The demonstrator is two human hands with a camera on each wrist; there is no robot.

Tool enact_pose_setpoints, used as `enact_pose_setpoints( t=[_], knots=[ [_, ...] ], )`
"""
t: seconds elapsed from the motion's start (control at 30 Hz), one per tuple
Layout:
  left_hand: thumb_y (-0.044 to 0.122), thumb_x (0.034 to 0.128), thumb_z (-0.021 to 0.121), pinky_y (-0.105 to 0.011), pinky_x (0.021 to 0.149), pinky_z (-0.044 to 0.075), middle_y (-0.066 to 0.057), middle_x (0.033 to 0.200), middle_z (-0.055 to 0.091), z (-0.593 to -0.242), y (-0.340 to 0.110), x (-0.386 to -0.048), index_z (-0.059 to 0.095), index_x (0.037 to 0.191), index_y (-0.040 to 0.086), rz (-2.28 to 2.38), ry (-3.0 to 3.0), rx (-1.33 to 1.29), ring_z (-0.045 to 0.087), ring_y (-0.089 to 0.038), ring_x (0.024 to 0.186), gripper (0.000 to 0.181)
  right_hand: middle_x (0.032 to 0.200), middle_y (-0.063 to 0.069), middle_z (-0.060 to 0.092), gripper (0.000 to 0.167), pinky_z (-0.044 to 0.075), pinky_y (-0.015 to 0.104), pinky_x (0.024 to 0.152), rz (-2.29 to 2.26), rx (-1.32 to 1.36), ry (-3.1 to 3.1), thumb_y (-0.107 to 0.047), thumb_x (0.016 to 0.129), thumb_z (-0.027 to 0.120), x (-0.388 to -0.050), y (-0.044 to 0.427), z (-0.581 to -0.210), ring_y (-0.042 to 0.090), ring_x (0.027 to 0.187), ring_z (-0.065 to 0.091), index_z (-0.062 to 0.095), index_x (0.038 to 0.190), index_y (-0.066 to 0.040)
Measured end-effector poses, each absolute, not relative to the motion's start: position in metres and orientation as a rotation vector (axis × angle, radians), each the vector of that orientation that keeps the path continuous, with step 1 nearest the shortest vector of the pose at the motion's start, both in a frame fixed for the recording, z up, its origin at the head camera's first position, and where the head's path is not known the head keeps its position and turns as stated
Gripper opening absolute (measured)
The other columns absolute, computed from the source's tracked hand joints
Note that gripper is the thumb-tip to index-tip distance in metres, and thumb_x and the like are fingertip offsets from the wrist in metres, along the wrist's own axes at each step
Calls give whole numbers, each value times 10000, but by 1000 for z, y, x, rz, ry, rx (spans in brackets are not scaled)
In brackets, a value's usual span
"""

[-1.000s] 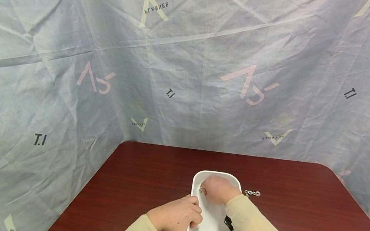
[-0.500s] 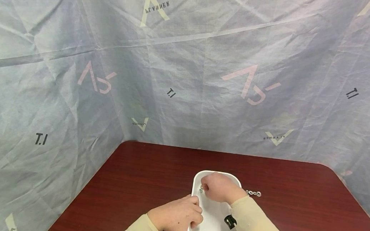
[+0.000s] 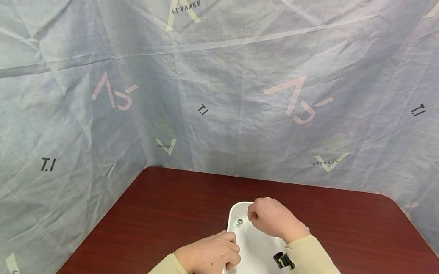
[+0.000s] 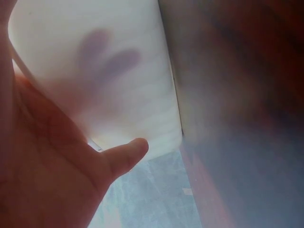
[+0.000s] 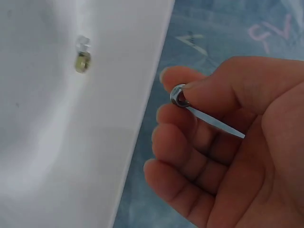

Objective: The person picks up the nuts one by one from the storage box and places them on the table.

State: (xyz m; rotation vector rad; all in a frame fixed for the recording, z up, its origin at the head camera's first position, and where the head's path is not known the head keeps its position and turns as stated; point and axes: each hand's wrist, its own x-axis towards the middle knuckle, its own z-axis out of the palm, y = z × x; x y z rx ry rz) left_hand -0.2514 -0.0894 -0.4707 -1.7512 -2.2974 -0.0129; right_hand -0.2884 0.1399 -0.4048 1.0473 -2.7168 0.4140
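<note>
A white plastic tub (image 3: 251, 258) stands on the table. My left hand (image 3: 213, 255) grips its left wall, fingers hooked over the rim inside. In the left wrist view the thumb (image 4: 128, 156) lies outside, and finger shadows show through the wall. Between the thumb and index finger of my right hand (image 3: 275, 219) a small metal nut (image 5: 178, 96) is pinched, above the tub's far right part. Two more small nuts lie by the tub's far left wall: a yellowish one (image 5: 82, 61) and a clear or silvery one (image 5: 83, 43) touching or very near it.
The dark red table (image 3: 184, 202) has rounded far corners. A grey printed cloth (image 3: 222, 90) hangs behind it and at the sides. A black wrist camera (image 3: 283, 260) sits under the right sleeve, over the tub.
My right hand has lifted away from the far left nuts and moved right, now with a nut pinched. It hides the row of nuts seen earlier right of the tub. My left hand stays put.
</note>
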Motion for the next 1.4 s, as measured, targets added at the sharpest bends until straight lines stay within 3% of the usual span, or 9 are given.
enact_pose_setpoints(
  t=[0.13,0.53,0.93,1.4],
  knots=[
    [681,592,814,-156,778,304,214,686,296,-470,-89,-251,429,634,285,-17,-2303,-1749,368,-20,831,554,760,-127,499,289,413,259,615,448,956,-2743,42,833,580,-282,149,-395,50,694,455,623,729,-225],
    [655,582,825,-158,764,302,216,685,303,-471,-89,-251,437,632,285,-10,-2292,-1737,374,-22,828,539,826,-116,537,239,474,323,672,526,728,-2805,-37,875,580,-282,187,-391,53,690,499,703,828,-236],
    [692,578,815,-167,785,309,213,681,312,-473,-89,-252,418,628,280,0,-2298,-1733,359,-25,833,573,640,-81,493,182,403,337,608,649,571,-2892,-50,833,591,-288,225,-416,97,581,456,569,803,-228],
    [689,559,821,-164,781,313,212,677,298,-472,-89,-251,420,629,278,-5,-2285,-1730,364,-27,832,578,711,-15,518,132,412,368,608,616,411,-3128,-46,795,647,-293,252,-455,160,650,485,557,800,-142]
  ],
)
